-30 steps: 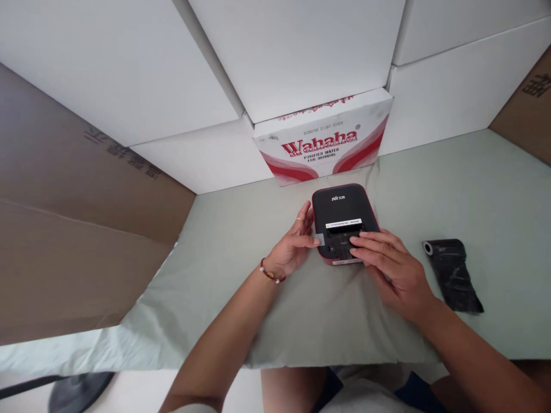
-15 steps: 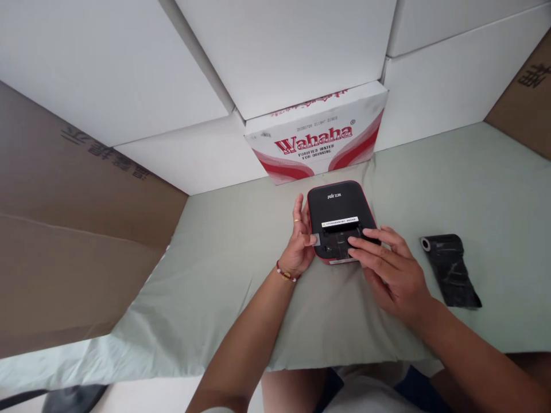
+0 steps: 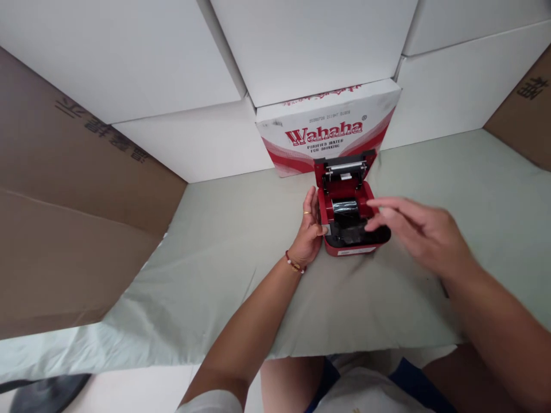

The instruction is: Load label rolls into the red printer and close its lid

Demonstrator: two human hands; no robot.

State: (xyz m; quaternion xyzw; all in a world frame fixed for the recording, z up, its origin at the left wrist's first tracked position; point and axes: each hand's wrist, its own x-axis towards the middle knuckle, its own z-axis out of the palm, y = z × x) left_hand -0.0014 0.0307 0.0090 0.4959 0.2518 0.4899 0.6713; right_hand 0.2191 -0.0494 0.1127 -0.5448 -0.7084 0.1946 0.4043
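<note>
A red and black printer point(image 3: 350, 250) sits on the green cloth with its lid point(image 3: 344, 162) raised at the back. Inside it lies a shiny dark roll point(image 3: 345, 207). My left hand point(image 3: 309, 235) grips the printer's left side, thumb on a grey tab at the front left. Over the right side of the opening is my right hand point(image 3: 417, 229), slightly blurred, with fingers apart and nothing visible in them; whether a fingertip touches the printer is unclear.
Behind the printer stands a white and red Wahaha box point(image 3: 275, 143), against stacked white boxes point(image 3: 318, 46). Brown cartons flank the cloth-covered table point(image 3: 224, 229) at left point(image 3: 77, 229) and right point(image 3: 527, 115). A black round base point(image 3: 49, 396) shows at the lower left.
The printer's lid has swung up, exposing the red inside and the roll. My right hand has moved off the front cover to the right; the black roll on the cloth is now hidden behind that arm.
</note>
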